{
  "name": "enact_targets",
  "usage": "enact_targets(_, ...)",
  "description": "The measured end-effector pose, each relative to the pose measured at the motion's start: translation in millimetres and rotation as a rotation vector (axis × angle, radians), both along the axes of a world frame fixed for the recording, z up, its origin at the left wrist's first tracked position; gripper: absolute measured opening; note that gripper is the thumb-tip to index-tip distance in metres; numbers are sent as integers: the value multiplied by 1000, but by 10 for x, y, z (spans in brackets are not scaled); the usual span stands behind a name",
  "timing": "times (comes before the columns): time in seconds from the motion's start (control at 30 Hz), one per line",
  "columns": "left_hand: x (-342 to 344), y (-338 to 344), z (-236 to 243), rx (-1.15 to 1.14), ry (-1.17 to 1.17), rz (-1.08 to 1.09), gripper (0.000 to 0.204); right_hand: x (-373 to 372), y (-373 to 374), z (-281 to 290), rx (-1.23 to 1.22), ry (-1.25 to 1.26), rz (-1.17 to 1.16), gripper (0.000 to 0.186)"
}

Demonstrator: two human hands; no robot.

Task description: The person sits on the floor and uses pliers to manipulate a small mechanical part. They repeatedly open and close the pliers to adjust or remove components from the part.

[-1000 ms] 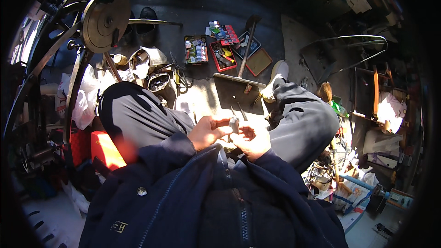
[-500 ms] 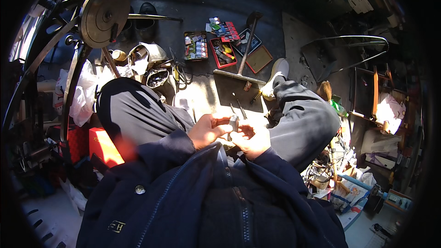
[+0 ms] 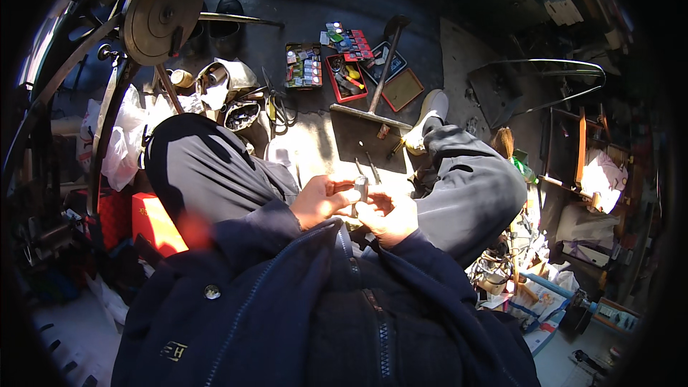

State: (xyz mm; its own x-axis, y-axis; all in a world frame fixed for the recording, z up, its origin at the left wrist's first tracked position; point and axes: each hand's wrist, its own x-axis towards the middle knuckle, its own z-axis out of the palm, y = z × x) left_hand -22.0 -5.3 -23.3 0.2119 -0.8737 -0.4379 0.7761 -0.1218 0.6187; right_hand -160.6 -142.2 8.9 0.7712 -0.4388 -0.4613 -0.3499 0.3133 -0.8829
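Note:
Between my two hands, above my lap, is a small grey oblong piece that I cannot name more closely. My left hand (image 3: 320, 199) pinches the grey oblong piece (image 3: 361, 188) from the left with thumb and fingertips. From the right, my right hand (image 3: 390, 216) has its bent fingers closed about the lower part of the same piece. Strong sunlight washes out some of the fingertips. Just beyond the hands, two thin dark rods (image 3: 373, 168) point away from me; their near ends are hidden or lost in glare.
Ahead on the floor are a red box (image 3: 332, 84) of hand tools, a carton (image 3: 304, 84) of small packets, a brown tray (image 3: 403, 90) and a long-handled T-shaped tool (image 3: 379, 93). A round metal disc (image 3: 163, 13) on a frame stands left, near white plastic bags (image 3: 122, 147).
The grey piece has turned slightly, and a brighter face now catches the sun. Both hands keep hold of it. The whole view has shifted a little.

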Motion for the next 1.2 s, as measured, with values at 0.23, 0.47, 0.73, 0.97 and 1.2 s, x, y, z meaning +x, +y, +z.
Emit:
enact_targets(0.23, 5, 9, 8, 38, -21, -13, 36, -12, -49, -49, 7, 24, 2, 30)
enact_targets(0.47, 29, -8, 40, -96, 26, -49, 37, 80, -69, 138, -20, 55, 86, 32)
enact_targets(0.73, -43, 20, -315, -25, -212, -148, 33, 102, -65, 202, 19, 88, 39, 30)
enact_targets(0.97, -13, 46, -178, -83, -110, -80, 34, 156, -50, 293, -144, 125, 131, 30)
enact_targets(1.2, 17, 36, -37, -53, 253, -31, 29, 94, -93, 125, -124, 87, 155, 35)
